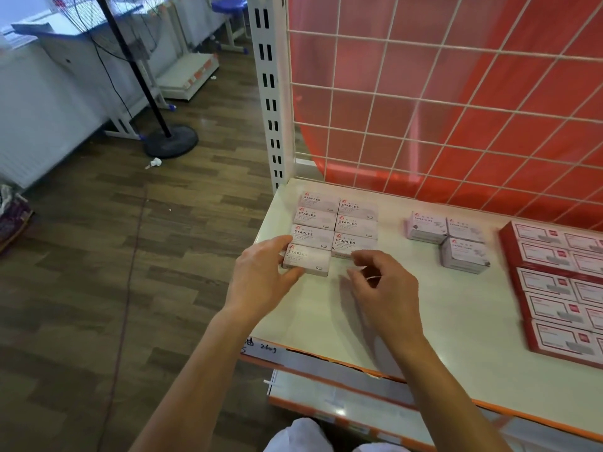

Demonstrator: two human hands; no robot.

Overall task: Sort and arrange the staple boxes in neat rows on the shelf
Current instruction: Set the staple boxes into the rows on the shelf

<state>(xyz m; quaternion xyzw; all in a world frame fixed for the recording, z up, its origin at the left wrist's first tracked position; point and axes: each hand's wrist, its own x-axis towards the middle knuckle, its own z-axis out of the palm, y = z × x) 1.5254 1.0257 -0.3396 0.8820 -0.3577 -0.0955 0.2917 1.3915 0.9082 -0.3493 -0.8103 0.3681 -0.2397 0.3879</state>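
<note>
Seating the nearest staples box (308,260) looked like the step in hand. The left hand (261,275) pinched it at its left end, fingers on the far corner and thumb on the near side. The box lay flat on the white shelf (408,308), label up, as the near end of the left column. It touched the box behind.

The stapes block sat at the shelf's far left in two columns: four boxes in the left column (315,228), three in the right column (355,225). The right hand (381,285) hovered just right of the held box, fingers loosely bent and holding nothing I could see. One fingertip was at the near edge of the right column's last box (354,243); touching or not, couldn't tell.

Judgement on doing it well:
- The held box sat slightly skewed against its neighbours, so it should be slid, not lifted, until its long side was flush with the box behind.
- Its right end should butt against the right column's line, with the right hand used as a flat stop there.
- A light push would be enough. A hard shove could knock the far rows crooked.
- The right column was one box short, so a gap remained near the right hand.

Paper clips boxes (447,236) stood well apart to the right, with red boxes (561,282) beyond them at the right edge. Neither looked like part of this group.
</note>
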